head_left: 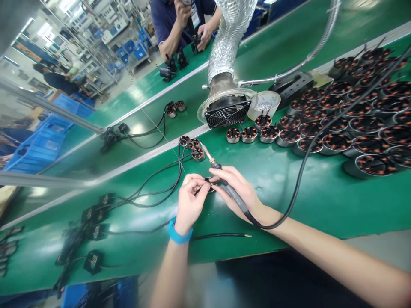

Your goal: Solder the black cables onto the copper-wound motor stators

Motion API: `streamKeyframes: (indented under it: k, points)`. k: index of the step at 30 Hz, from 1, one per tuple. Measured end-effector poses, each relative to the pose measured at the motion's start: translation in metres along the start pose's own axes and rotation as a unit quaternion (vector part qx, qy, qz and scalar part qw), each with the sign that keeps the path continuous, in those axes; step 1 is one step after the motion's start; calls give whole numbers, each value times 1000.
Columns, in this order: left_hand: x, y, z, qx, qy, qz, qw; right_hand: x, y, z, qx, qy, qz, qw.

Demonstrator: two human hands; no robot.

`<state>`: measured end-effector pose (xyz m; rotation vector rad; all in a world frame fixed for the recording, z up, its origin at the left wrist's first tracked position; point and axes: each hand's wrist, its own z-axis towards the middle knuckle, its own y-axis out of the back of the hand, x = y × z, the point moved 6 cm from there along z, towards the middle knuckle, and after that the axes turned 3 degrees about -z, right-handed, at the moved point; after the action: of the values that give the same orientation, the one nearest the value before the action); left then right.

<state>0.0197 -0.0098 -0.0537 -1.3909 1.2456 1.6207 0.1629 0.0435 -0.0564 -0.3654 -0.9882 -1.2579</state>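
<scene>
My right hand (pixel 240 192) is closed round a soldering iron (pixel 233 194), its tip pointing up and left. Its thumb and fingers also reach toward a small round motor part (pixel 210 185) on the bench, mostly hidden between my hands. My left hand (pixel 191 196), with a blue wristband (pixel 179 233), pinches what looks like a thin wire at that part. A black cable (pixel 141 231) runs under the left wrist. Just beyond the iron's tip stand several small motor parts (pixel 198 154) with copper windings and black cables attached.
Rows of motor parts (pixel 334 122) fill the right side. A fume extractor fan (pixel 227 114) hangs over the bench beside a white cup (pixel 265 105). Cables with black plugs (pixel 93 261) lie left. The iron's cord (pixel 300 179) arcs over my right forearm. Another person (pixel 184 25) is across the bench.
</scene>
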Motion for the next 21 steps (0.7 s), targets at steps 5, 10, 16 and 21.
streamKeyframes:
  k: [5, 10, 16, 21]
  points:
    - [-3, -2, -2, -5, -3, 16, 1000, 3, 0, -4, -17, 38, -38, 998]
    - [-3, -3, -4, -21, 1, 14, 1000, -1, -4, -10, 6, 60, -46, 997]
    - [0, -5, -5, -54, 3, 5, 999, 4, 2, -7, -34, 50, -77, 995]
    - [2, -5, -6, -70, -3, 23, 997, 14, 31, 0, -132, 13, -74, 988]
